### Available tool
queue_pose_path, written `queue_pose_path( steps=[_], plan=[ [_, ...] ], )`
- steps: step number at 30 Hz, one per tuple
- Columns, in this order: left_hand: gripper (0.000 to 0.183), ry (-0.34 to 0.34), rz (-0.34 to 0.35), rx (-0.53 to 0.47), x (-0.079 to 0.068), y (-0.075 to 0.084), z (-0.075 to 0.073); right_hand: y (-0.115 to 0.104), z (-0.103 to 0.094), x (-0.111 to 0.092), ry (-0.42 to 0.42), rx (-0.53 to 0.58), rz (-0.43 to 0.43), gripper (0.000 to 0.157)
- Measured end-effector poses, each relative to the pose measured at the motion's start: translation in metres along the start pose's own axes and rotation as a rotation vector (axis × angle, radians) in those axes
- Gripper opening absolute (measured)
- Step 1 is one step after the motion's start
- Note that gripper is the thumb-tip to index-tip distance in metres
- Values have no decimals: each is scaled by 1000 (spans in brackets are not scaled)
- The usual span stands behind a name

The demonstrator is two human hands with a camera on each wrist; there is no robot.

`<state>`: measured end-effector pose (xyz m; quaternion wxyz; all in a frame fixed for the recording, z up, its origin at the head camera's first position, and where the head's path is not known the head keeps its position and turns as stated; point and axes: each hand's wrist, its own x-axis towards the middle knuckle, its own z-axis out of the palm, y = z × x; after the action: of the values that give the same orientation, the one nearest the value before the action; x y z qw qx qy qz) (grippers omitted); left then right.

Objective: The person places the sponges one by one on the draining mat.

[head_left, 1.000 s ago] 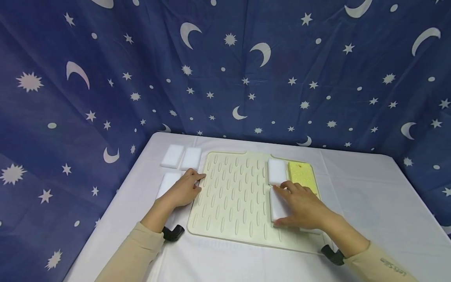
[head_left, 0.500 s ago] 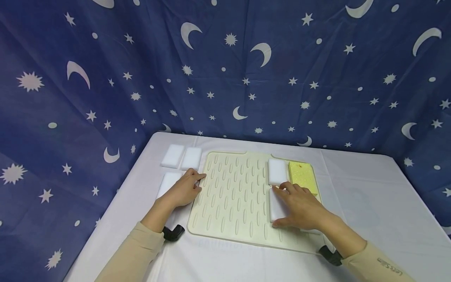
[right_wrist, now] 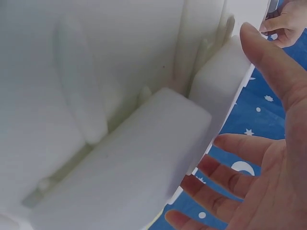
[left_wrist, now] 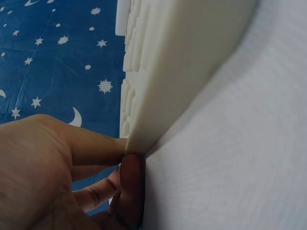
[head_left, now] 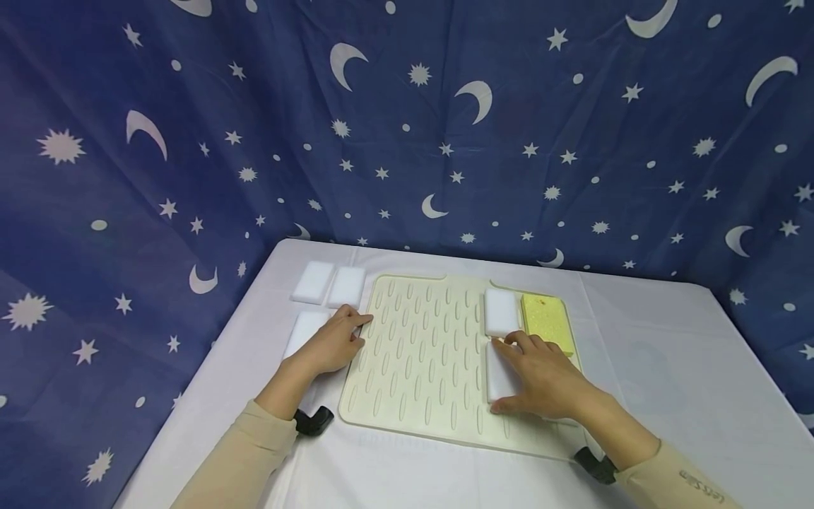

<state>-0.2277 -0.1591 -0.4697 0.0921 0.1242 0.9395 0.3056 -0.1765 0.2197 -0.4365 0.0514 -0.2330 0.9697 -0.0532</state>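
In the head view a cream ridged silicone mat (head_left: 416, 360) lies on the table. My left hand (head_left: 329, 344) is at its left edge; the left wrist view shows thumb and finger pinching that edge. On the mat's right part, my right hand (head_left: 545, 376) holds a white sponge block (head_left: 500, 373) between thumb and fingertips. The right wrist view shows the thumb at one end of the block. Behind it lie another white sponge block (head_left: 501, 312) and a yellow sponge (head_left: 547, 324). A white edge under my right palm is mostly hidden.
Left of the mat, two white sponge blocks, one at the back left (head_left: 313, 282), lie on the white tablecloth (head_left: 661, 353). A third (head_left: 307, 331) sits partly behind my left hand. A blue curtain (head_left: 381, 106) with moons and stars hangs behind.
The white sponge under my right hand has shifted very slightly to the left and settled. My left hand stays at the mat's edge.
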Motion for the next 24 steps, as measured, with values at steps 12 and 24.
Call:
queue_pose_path(
  steps=[12, 24],
  plan=[
    [52, -6, 1, 2, 0, -1, 1, 4, -1, -3, 17, 11, -2, 112],
    [52, -2, 7, 6, -1, -2, 0, 16, -18, -8, 84, 46, -30, 83]
  ],
)
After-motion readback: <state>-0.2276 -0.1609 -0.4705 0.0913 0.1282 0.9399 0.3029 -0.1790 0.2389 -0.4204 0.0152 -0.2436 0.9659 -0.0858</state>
